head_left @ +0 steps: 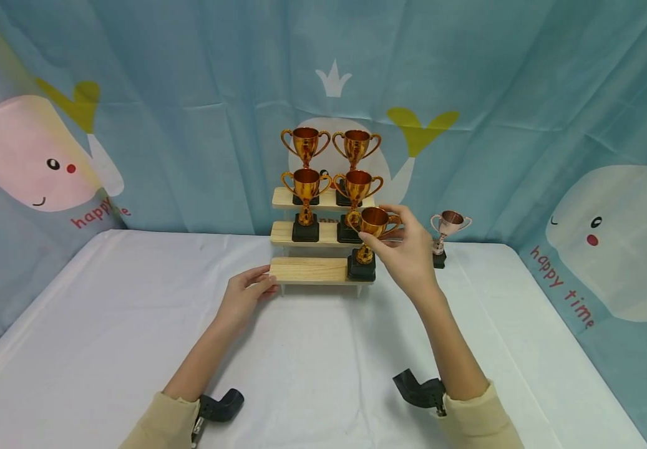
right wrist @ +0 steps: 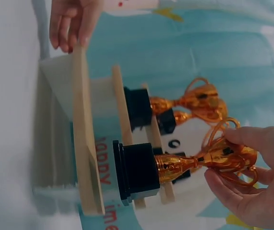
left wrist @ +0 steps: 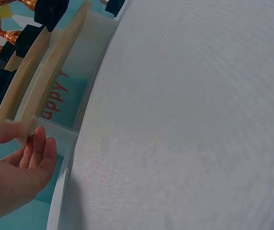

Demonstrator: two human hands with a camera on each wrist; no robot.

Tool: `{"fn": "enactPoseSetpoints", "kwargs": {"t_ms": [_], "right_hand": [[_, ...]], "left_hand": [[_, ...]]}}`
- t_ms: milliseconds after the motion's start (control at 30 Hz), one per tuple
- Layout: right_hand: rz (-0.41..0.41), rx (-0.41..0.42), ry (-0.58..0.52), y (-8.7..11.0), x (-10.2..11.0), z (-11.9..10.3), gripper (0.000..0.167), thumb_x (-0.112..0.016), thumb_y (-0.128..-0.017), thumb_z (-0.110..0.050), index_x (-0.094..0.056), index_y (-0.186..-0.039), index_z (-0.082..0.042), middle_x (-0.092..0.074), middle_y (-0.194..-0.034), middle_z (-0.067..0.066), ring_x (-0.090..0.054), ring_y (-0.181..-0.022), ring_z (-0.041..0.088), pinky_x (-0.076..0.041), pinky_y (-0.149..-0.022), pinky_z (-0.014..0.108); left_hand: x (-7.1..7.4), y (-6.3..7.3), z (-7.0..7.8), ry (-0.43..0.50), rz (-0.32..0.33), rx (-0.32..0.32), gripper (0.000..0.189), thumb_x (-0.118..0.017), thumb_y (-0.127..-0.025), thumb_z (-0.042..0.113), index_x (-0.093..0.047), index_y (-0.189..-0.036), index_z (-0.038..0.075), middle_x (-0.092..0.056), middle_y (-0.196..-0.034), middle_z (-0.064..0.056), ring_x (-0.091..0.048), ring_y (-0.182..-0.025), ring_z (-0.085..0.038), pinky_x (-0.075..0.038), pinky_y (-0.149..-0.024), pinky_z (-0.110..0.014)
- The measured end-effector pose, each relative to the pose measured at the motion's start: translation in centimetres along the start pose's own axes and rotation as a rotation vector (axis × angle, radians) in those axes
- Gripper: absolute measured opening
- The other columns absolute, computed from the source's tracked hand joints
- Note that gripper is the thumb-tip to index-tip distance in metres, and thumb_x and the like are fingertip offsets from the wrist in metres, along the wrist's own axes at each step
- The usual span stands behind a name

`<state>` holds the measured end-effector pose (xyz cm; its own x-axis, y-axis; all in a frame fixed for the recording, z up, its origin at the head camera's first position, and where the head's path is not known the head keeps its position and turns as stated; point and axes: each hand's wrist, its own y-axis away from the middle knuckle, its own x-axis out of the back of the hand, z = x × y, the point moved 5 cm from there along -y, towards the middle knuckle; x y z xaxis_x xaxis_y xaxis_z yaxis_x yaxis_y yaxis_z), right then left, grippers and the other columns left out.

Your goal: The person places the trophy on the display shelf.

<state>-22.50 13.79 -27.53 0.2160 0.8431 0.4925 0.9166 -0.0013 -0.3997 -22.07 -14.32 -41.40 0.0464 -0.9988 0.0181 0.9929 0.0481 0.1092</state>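
Note:
My right hand (head_left: 407, 249) holds a gold trophy (head_left: 375, 221) by its cup and handles, thumb on the near side. The trophy's black square base (right wrist: 139, 172) is close over the right end of the lowest step (head_left: 312, 270) of a three-step wooden display stand. At the left end of that step, my left hand (head_left: 244, 293) grips the board, with thumb and fingers on either side of its end (left wrist: 24, 129). Two gold trophies stand upright on the middle step (head_left: 327, 233), and two more on the top step (head_left: 282, 198).
A rose-coloured trophy (head_left: 440, 240) with a black base stands on the table right of the stand, beyond my right hand. White cloth (head_left: 160, 287) covers the table. Behind it hangs a blue curtain (head_left: 188, 125) with whale prints.

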Motion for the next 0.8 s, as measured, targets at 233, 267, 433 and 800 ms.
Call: {"fn": "enactPoseSetpoints", "kwargs": {"t_ms": [233, 267, 433, 800], "right_hand": [[-0.032, 0.014, -0.023, -0.2, -1.8, -0.9, 0.063, -0.085, -0.091, -0.012, -0.056, -0.145, -0.001, -0.067, -0.127, 0.023, -0.072, -0.097, 0.039, -0.064, -0.087, 0.047], [-0.034, 0.017, -0.028, -0.2, -2.1, -1.0, 0.063, -0.086, -0.091, -0.012, -0.056, -0.145, -0.001, -0.067, -0.127, 0.023, -0.072, -0.097, 0.038, -0.065, -0.087, 0.046], [-0.045, 0.036, -0.059, -0.3, -3.2, -1.5, 0.060, -0.086, -0.090, -0.010, -0.058, -0.142, 0.000, -0.068, -0.121, 0.024, -0.073, -0.097, 0.038, -0.066, -0.083, 0.042], [-0.089, 0.057, -0.083, -0.6, -5.7, -2.4, 0.060, -0.086, -0.090, -0.012, -0.058, -0.142, -0.001, -0.069, -0.122, 0.022, -0.073, -0.089, 0.033, -0.066, -0.077, 0.038]], "left_hand": [[0.0, 0.0, -0.1, -0.002, 0.004, 0.010, 0.046, -0.057, -0.106, -0.002, -0.047, -0.148, -0.016, -0.066, -0.110, -0.011, -0.069, -0.085, -0.003, -0.059, -0.085, -0.016], [0.0, 0.0, -0.1, -0.004, 0.004, 0.010, 0.046, -0.057, -0.106, -0.002, -0.047, -0.148, -0.016, -0.066, -0.110, -0.011, -0.069, -0.085, -0.003, -0.059, -0.086, -0.016], [0.0, 0.0, -0.1, -0.007, 0.004, 0.015, 0.046, -0.057, -0.106, -0.002, -0.047, -0.149, -0.016, -0.066, -0.111, -0.012, -0.068, -0.084, -0.002, -0.059, -0.086, -0.016], [0.0, 0.0, -0.1, -0.009, -0.001, 0.021, 0.046, -0.058, -0.106, -0.001, -0.047, -0.149, -0.015, -0.065, -0.112, -0.012, -0.068, -0.085, -0.003, -0.060, -0.088, -0.019]]}}
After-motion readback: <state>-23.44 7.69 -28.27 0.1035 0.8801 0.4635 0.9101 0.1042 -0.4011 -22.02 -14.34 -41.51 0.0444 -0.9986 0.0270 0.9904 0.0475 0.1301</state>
